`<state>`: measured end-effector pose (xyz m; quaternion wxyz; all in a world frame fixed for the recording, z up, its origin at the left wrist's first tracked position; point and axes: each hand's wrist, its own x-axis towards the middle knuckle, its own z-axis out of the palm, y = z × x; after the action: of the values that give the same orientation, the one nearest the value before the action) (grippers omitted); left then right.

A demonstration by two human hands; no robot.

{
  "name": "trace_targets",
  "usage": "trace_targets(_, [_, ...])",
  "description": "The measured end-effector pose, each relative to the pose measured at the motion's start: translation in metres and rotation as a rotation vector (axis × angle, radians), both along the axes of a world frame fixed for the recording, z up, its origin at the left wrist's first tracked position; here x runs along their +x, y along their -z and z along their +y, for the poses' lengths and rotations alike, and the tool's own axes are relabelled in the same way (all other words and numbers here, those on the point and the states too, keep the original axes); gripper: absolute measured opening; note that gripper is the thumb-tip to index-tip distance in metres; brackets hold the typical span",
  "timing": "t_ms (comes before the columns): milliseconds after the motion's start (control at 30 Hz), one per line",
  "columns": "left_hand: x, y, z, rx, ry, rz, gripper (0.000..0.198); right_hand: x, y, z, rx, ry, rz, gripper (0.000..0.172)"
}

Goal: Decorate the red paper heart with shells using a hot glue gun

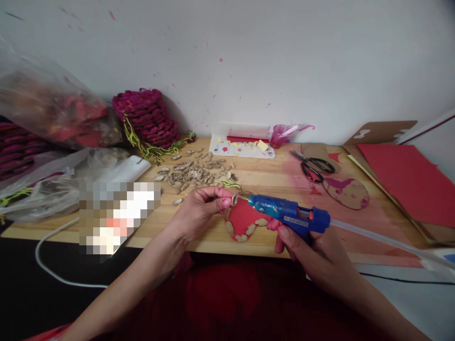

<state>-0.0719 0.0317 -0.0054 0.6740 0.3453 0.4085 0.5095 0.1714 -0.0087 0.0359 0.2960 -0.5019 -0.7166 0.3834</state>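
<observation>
My right hand [313, 253] is wrapped round a blue hot glue gun [291, 215] with a clear glue stick [377, 237] trailing out to the right. The gun's nozzle meets a small pale shell [236, 199] pinched in my left hand [202, 210]. Just below them a red paper shape [242, 219] lies on the wooden table [270, 177] near its front edge. Several shells are stuck round its lower rim.
A heap of loose shells [194, 171] lies behind my left hand. Black scissors [314, 166], a brown card oval [346, 192] and red paper sheets [408, 182] sit to the right. Plastic bags [50, 118], a magenta woven piece [147, 118] and a white cable [53, 237] crowd the left.
</observation>
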Motion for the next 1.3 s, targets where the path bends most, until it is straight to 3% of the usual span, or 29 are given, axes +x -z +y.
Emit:
trace_targets(267, [0.002,0.000,-0.001,-0.014,0.000,-0.031,0.027,0.001,0.003,0.001,0.179,-0.037,-0.101,0.025])
trace_targets(400, [0.003,0.000,-0.002,-0.041,0.026,-0.095,0.027,0.001,0.006,0.001,0.194,-0.046,-0.086,0.018])
trace_targets(967, [0.009,0.004,-0.006,-0.107,0.056,-0.189,0.027,-0.003,0.014,0.001,0.221,-0.051,-0.058,0.024])
trace_targets(1300, [0.006,0.009,-0.004,-0.114,0.053,-0.221,0.027,-0.003,0.008,0.001,0.291,-0.065,-0.060,0.022])
